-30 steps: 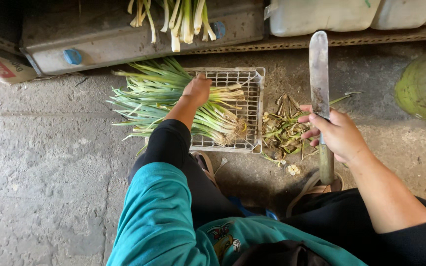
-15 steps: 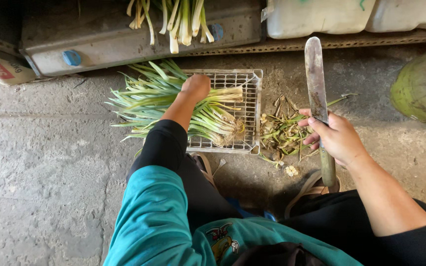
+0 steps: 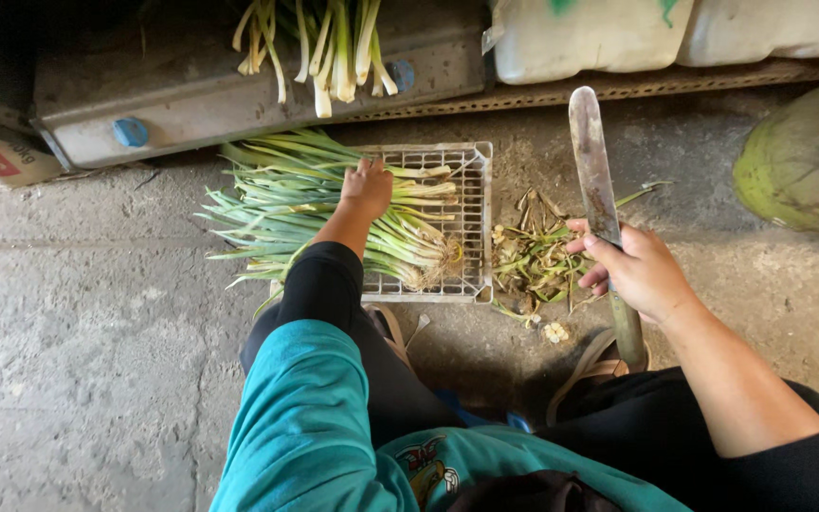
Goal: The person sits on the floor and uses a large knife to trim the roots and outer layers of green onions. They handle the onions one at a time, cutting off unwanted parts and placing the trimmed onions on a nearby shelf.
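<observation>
Spring onions [image 3: 334, 204], one bundle, green leaves and white bulb ends with roots, are laid across a white wire tray [image 3: 471, 223] on the concrete floor [image 3: 97, 360]; the leaves are fanned out past the tray's edge to the left of the left hand, the rooted ends are gathered to its right, on the tray. Left hand [image 3: 367, 185]: pressed down flat on top of the bundle, fingers bent over the stalks, with the arm in a black sleeve stretched forward over a knee clad in teal cloth. Right hand [image 3: 637, 270]: closed around the handle of a long knife [image 3: 594, 180], whose worn, blunt-tipped blade is held upright and away from the body, above the hand (the handle's lower end is seen below the fist, near a sandal strap). Trimmings [image 3: 528, 261], a loose heap of roots, skins and leaf scraps, are found on the floor between the two hands, just beside the tray's right edge and touching the fingers of the right hand or very close to them. A second lot of onions [image 3: 329, 47] is hung over a grey metal ledge beyond the left hand. Two pale plastic containers [image 3: 599, 33] are stood beyond the right hand, and a green round object [image 3: 803, 161] is placed to its right, well apart.
</observation>
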